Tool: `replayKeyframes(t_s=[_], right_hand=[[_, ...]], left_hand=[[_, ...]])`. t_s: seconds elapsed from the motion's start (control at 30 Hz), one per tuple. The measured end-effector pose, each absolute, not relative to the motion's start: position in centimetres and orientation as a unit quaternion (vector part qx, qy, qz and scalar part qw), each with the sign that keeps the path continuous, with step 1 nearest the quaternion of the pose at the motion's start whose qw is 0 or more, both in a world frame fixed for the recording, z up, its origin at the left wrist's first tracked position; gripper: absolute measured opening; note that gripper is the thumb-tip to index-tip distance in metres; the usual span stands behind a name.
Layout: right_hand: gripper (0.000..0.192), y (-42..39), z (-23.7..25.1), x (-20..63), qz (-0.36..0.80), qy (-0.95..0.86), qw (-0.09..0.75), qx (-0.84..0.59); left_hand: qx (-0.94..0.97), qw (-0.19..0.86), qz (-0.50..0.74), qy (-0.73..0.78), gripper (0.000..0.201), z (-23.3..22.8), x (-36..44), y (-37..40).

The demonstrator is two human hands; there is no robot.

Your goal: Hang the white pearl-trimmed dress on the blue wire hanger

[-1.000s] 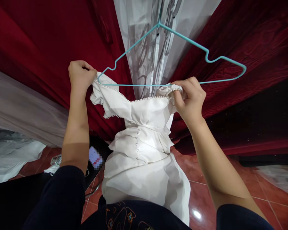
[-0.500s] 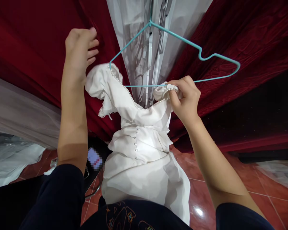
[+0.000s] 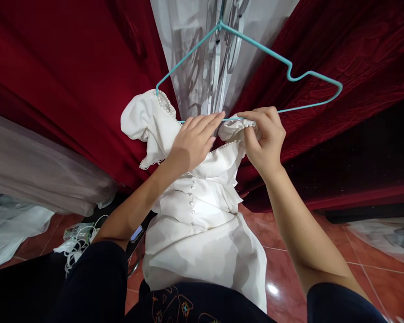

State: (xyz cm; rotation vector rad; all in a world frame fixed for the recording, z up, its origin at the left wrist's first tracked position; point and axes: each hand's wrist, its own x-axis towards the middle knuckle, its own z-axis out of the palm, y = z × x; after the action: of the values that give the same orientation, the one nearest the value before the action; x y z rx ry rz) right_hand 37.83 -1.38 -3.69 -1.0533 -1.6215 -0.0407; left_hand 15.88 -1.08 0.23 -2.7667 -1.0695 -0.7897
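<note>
A white dress [image 3: 202, 242] with pearl-beaded neckline, puff sleeves and a row of covered buttons hangs in front of me. Its left-hand sleeve [image 3: 138, 114] sits over one end of a turquoise wire hanger [image 3: 256, 43]; the hanger's other end is bare. My right hand [image 3: 265, 139] pinches the beaded edge of the other sleeve close to the hanger's bottom bar. Across the front of the neckline lies my left hand [image 3: 197, 141], fingers stretched out toward the right sleeve, near the bar. Whether its fingertips touch the bar I cannot tell.
Dark red curtains [image 3: 70, 67] hang on both sides, with white drapery and a shiny metal frame [image 3: 218, 67] between them. At lower left, white cables [image 3: 76, 251] and a phone [image 3: 136, 233] lie on a black surface. Red tiles [image 3: 283, 278] cover the floor.
My left hand has come from beside the left sleeve, down and right, to the dress's neckline. My right hand keeps its pinch on the sleeve. The hanger has shifted slightly right.
</note>
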Motion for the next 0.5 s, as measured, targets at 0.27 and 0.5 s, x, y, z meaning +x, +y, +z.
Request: replayKeyframes(t_s=[0.27, 0.5], right_hand=[[0.029, 0.1, -4.4, 42.7, -0.211, -0.483, 0.739, -0.419], [0.027, 2.5, 2.2, 49.5, -0.177, -0.51, 0.695, -0.474]], left_hand=[[-0.892, 0.106, -0.23, -0.374, 0.07, -0.1, 16.3, -2.6], [-0.898, 0.101, -0.253, -0.347, 0.063, 0.1, 15.9, -2.5]])
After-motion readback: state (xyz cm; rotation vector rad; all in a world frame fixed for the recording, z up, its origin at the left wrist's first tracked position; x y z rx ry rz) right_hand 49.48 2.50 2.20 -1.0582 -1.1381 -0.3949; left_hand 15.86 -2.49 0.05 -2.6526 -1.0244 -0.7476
